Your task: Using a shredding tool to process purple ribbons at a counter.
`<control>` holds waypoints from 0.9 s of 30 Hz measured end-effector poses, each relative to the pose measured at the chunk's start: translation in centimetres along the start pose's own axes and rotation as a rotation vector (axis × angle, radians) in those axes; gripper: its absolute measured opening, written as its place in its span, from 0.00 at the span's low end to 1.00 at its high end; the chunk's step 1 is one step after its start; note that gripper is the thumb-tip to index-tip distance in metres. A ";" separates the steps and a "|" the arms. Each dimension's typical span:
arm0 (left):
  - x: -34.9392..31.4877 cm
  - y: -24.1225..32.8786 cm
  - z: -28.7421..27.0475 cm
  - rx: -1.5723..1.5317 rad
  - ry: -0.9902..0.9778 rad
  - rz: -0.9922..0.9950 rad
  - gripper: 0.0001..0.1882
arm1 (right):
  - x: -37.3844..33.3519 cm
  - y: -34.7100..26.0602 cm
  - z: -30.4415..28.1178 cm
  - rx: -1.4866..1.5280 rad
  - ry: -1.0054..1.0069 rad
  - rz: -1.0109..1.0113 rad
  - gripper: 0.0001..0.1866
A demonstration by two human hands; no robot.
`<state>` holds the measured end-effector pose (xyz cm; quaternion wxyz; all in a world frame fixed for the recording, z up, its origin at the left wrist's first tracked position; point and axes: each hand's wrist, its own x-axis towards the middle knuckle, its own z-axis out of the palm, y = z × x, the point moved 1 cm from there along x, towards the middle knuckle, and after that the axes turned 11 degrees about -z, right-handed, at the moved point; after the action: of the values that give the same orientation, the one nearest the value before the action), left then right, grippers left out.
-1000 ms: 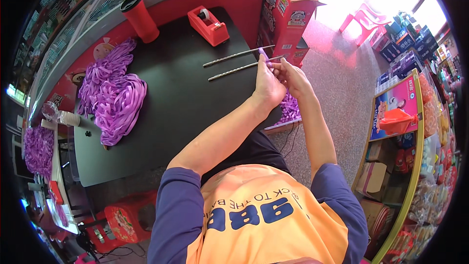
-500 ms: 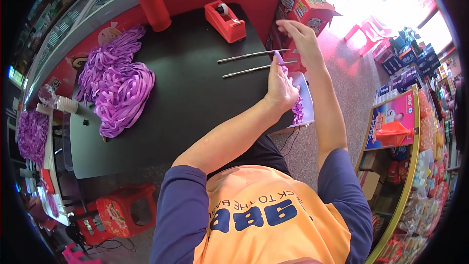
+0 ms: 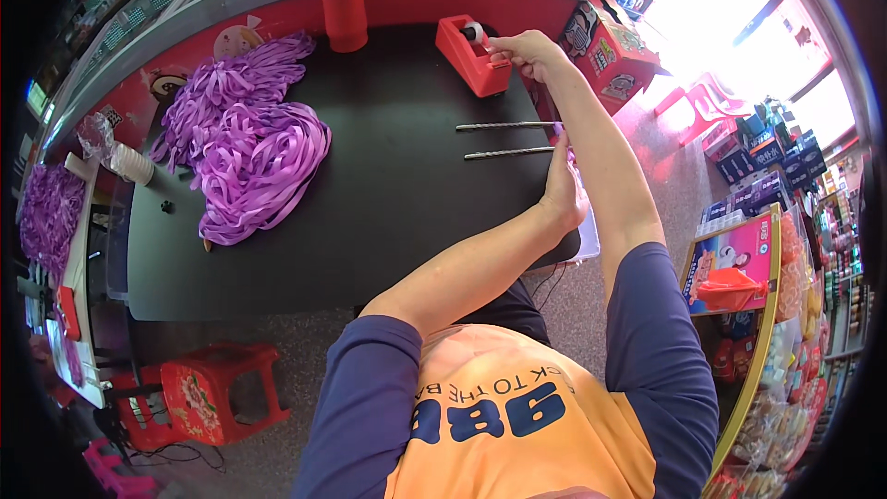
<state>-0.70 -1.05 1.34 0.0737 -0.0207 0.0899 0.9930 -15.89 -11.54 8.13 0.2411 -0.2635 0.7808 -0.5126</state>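
My right hand [image 3: 531, 54] is at the cutting end of a red tape dispenser [image 3: 473, 60]. Its thumb and fingers pinch the loose end of the clear tape. At the table's right edge, my left hand [image 3: 565, 192] holds a purple ribbon [image 3: 560, 131] beside the ends of two thin metal rods. The upper rod [image 3: 504, 126] and the lower rod [image 3: 506, 153] lie side by side, sticking out over the tabletop. My right forearm hides part of the ribbon and the rods' right ends. Two heaped bundles of purple ribbon [image 3: 263, 166] rest on the table's left half.
A red tumbler [image 3: 343, 5] stands at the back of the black table [image 3: 388, 222]. Stacked cups [image 3: 131, 164] are by its left edge. A pale tub [image 3: 586, 238] shows below my left hand. Red stools [image 3: 217, 397] stand at lower left, a goods shelf [image 3: 739, 351] at right.
My right hand has moved from beside the ribbon back and left to the tape dispenser, closing on the tape. My left hand stays by the rods. The whole view has shifted.
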 end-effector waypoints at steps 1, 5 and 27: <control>-0.3 0.2 0.2 -0.012 0.016 -0.016 0.25 | -0.1 -0.3 0.5 0.034 0.006 0.042 0.09; -0.3 0.0 0.3 -0.002 0.017 -0.024 0.25 | 0.4 0.1 0.2 0.041 0.046 0.059 0.07; 0.3 -0.2 -0.4 -0.067 -0.084 0.032 0.24 | -3.8 4.4 -0.8 0.185 0.019 -0.077 0.09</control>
<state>-0.96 -0.93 0.88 0.0608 0.0199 0.0538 0.9965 -14.32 -6.99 4.74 0.2370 -0.2651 0.7219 -0.5937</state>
